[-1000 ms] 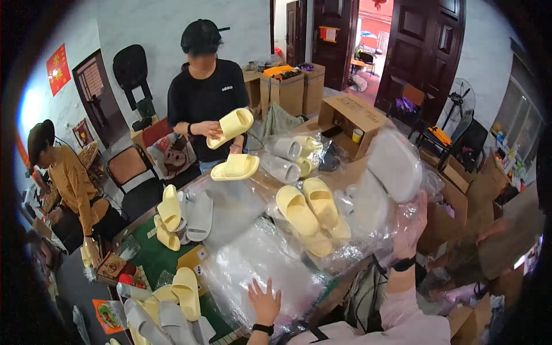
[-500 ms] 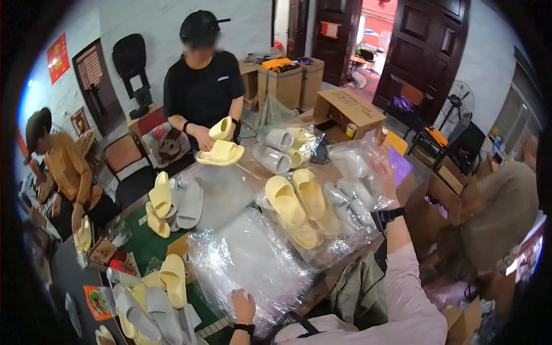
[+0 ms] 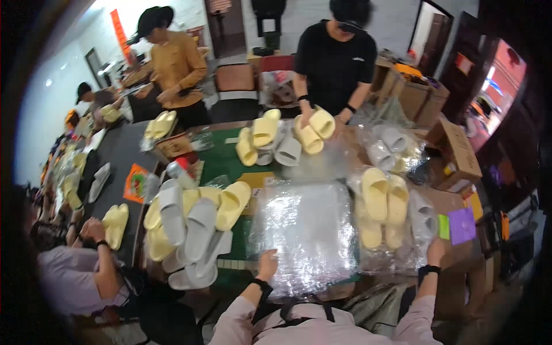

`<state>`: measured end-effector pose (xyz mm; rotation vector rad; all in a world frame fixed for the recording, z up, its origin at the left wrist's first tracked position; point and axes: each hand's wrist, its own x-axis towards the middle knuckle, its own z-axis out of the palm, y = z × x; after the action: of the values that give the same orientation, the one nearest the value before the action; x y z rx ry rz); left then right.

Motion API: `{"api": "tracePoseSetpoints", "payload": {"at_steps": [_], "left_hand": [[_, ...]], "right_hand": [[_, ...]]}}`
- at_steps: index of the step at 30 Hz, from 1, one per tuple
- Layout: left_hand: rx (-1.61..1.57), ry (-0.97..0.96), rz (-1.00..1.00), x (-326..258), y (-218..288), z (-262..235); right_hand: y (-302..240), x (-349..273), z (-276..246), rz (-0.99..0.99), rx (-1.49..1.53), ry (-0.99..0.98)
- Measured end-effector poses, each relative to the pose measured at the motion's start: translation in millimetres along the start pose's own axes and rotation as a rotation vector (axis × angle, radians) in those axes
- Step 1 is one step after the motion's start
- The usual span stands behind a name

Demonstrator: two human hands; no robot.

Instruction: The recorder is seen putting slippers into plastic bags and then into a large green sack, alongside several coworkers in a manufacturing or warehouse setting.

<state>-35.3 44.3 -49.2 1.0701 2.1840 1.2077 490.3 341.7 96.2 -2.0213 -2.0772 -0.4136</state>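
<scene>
While L hand (image 3: 268,265) is at edge of flat, clear-plastic bag pile (image 3: 307,230) on green tabletop (image 3: 217,161), R hand (image 3: 436,253)'s nr plastic-bagged grey slippers (image 3: 424,214); can't tell if fingers pinch, either hand. Pale rm wall (image 3: 395,26) beyond.

I am in what looks like a small packing workshop: yellow and grey slippers (image 3: 200,229) and a stack of clear plastic bags (image 3: 307,230) lie on the green-topped desk (image 3: 221,152) before me, cardboard boxes (image 3: 402,95) stand beyond, and a co-worker (image 3: 336,63) handles slippers opposite, with more people (image 3: 179,66) along a dark desk (image 3: 118,164).
</scene>
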Motion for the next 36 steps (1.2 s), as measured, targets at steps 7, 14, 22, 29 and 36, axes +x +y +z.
{"api": "tracePoseSetpoints", "payload": {"at_steps": [7,14,22,29,36], "left_hand": [[-0.162,0.022,-0.121,-5.0,-15.7,8.7],[-0.196,-0.08,-0.241,-9.1,1.6,7.9],[0.257,0.537,0.102,20.2,69.9,-136.3],[0.625,0.612,-0.089,70.0,0.9,-260.4],[0.783,0.411,0.002,101.3,-20.9,-297.7]], "right_hand": [[-110.1,1.6,-79.2,0.263,0.326,0.356],[-323.8,-129.9,-105.0,-0.748,0.744,0.029],[-415.0,-221.3,-7.3,-0.857,0.478,-0.691],[-422.4,-233.6,51.5,-0.921,0.374,-0.839],[-416.1,-241.7,43.2,-0.887,0.304,-0.731]]}}
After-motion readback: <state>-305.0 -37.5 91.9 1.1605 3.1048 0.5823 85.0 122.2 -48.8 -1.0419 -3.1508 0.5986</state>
